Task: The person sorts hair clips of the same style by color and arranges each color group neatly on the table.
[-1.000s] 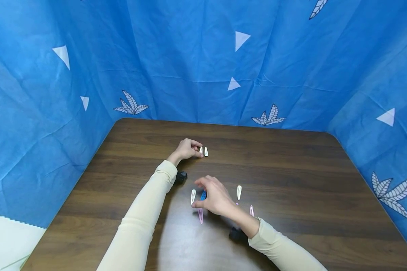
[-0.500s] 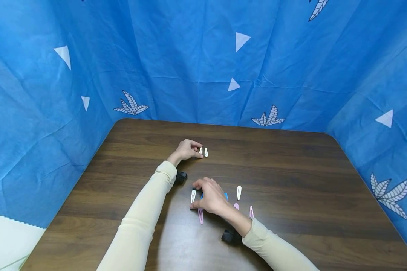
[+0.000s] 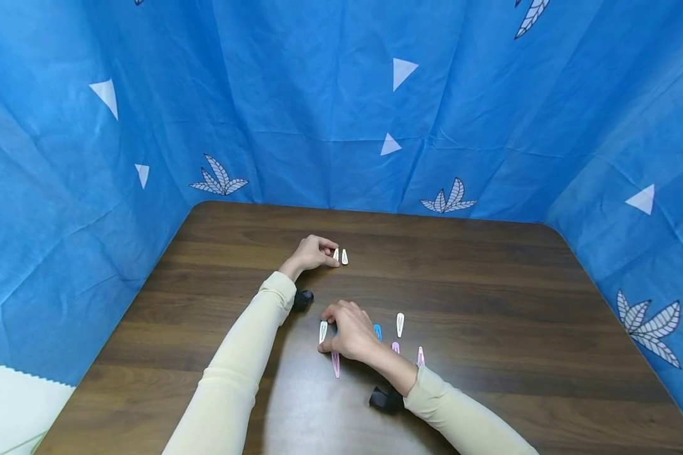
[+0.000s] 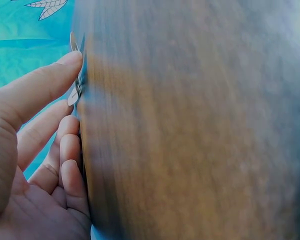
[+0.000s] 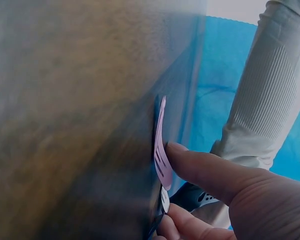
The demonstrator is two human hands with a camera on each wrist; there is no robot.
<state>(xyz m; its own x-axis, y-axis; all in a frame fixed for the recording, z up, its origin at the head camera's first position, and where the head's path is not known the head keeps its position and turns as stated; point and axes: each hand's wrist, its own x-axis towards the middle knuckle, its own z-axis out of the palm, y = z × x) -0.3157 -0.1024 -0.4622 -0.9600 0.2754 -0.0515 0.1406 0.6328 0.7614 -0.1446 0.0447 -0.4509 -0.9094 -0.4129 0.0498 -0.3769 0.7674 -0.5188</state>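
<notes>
At the far part of the table, my left hand (image 3: pixel 312 254) pinches a white snap hair clip (image 3: pixel 336 254) lengthwise between thumb and index finger. A second white hair clip (image 3: pixel 344 256) lies just right of it, apart. Nearer, my right hand (image 3: pixel 350 328) has thumb and index finger at the two ends of another white hair clip (image 3: pixel 322 332), pinching it at the tabletop. In the right wrist view, a pink hair clip (image 5: pixel 162 155) lies beside the right thumb. A blue clip under the right hand is mostly hidden.
Right of the right hand lie a white clip (image 3: pixel 400 325), a blue clip (image 3: pixel 378 332) and two pink clips, one (image 3: pixel 420 356) by the sleeve. The brown wooden table (image 3: pixel 489 284) ends at a blue curtain (image 3: pixel 330 95). Black wrist cameras sit under both wrists.
My right hand has shifted slightly left, and its thumb and index finger have come in onto the white hair clip. The left hand keeps its place.
</notes>
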